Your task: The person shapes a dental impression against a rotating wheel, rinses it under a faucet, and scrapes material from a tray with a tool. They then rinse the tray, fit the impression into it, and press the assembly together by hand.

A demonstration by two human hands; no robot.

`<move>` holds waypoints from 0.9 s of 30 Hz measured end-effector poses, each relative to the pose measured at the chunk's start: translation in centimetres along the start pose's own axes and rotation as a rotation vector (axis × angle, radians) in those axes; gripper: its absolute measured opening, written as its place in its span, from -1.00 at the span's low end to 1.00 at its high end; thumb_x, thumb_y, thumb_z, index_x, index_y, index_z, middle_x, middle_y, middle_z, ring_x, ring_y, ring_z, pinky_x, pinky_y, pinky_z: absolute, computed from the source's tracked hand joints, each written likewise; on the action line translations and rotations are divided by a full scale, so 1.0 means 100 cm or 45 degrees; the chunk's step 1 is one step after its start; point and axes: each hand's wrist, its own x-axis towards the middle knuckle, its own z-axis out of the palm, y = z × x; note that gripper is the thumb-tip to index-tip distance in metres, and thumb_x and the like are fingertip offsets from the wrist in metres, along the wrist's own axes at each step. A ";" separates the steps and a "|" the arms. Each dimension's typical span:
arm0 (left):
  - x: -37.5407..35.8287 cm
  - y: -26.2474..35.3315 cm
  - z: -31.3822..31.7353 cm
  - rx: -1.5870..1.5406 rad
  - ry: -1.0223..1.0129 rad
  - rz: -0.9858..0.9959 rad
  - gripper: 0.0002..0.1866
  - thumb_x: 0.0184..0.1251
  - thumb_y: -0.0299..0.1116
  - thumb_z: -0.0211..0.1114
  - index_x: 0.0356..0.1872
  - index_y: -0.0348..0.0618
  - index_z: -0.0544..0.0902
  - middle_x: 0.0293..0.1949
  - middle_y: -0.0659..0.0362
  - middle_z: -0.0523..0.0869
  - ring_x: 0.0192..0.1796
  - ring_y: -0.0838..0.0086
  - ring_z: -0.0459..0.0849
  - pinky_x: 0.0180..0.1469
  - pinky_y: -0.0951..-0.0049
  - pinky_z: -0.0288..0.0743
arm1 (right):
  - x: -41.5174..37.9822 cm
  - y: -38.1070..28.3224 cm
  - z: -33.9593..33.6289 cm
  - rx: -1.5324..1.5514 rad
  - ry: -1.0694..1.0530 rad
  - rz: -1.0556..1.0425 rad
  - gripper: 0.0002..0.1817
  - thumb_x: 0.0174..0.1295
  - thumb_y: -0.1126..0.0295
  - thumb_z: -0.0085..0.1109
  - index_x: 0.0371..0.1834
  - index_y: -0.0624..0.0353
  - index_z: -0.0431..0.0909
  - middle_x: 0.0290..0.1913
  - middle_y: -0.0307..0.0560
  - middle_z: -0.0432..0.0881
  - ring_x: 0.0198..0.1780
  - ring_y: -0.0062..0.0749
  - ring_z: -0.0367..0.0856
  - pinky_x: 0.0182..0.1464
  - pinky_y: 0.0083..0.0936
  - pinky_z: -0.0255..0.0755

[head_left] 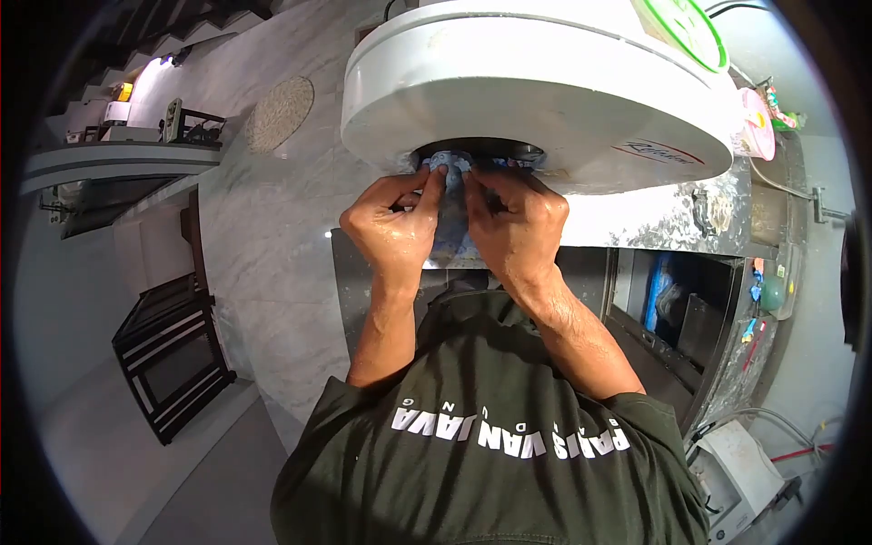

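My left hand (pixel 392 222) and my right hand (pixel 518 222) are close together under the rim of a white machine housing (pixel 536 113). Both have wet skin, with fingers closed and thumbs pressed inward. Between the fingertips is a wet, light-blue lumpy piece (pixel 446 162), gripped from both sides at the dark opening (pixel 477 147) in the housing. Its far side is hidden inside the opening, so its exact kind does not show. Bluish residue (pixel 451 238) coats the surface below, between my wrists.
A white-splattered worktop (pixel 668 213) extends right beneath the housing. A green-rimmed container (pixel 688 32) rests on top, with a pink container (pixel 756 124) beyond. Dark-framed cabinets (pixel 681 313) stand below right. A round woven mat (pixel 281 113) lies on the tiled floor to the left.
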 end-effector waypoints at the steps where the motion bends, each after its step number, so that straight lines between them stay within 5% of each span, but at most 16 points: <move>1: 0.000 0.000 0.000 -0.001 -0.005 -0.039 -0.84 0.02 -0.52 0.66 -0.47 -0.35 0.81 -0.58 0.09 0.77 -0.61 0.53 0.65 -0.48 0.53 0.47 | 0.000 0.000 0.000 0.008 -0.003 0.009 -0.90 0.11 0.53 0.48 -0.29 0.23 0.82 -0.42 0.04 0.78 -0.47 -0.22 0.76 -0.41 -0.44 0.55; 19: -0.002 -0.003 0.000 -0.044 -0.009 -0.021 -0.84 0.03 -0.52 0.66 -0.49 -0.33 0.79 -0.63 0.13 0.73 -0.62 0.57 0.64 -0.49 0.53 0.47 | 0.002 -0.001 -0.001 0.016 0.003 -0.002 -0.90 0.05 0.60 0.37 -0.36 0.18 0.75 -0.36 0.01 0.77 -0.40 -0.03 0.75 -0.33 -0.30 0.63; 22: -0.002 -0.004 0.001 -0.054 -0.025 0.005 -0.81 0.11 -0.52 0.67 -0.42 -0.41 0.79 -0.66 0.30 0.61 -0.56 0.73 0.43 -0.48 0.64 0.29 | 0.002 -0.004 -0.001 0.020 -0.006 0.051 -0.92 0.07 0.58 0.38 -0.38 0.17 0.75 -0.37 0.02 0.77 -0.45 0.00 0.73 -0.24 -0.31 0.67; 27: -0.001 -0.003 0.000 -0.037 -0.018 0.048 -0.84 0.10 -0.54 0.65 -0.38 -0.41 0.82 -0.64 0.26 0.64 -0.56 0.72 0.44 -0.49 0.61 0.30 | 0.001 -0.003 -0.001 0.034 -0.012 0.046 -0.99 0.09 0.53 0.40 -0.43 0.19 0.75 -0.47 0.03 0.74 -0.51 0.01 0.70 -0.01 -0.30 0.70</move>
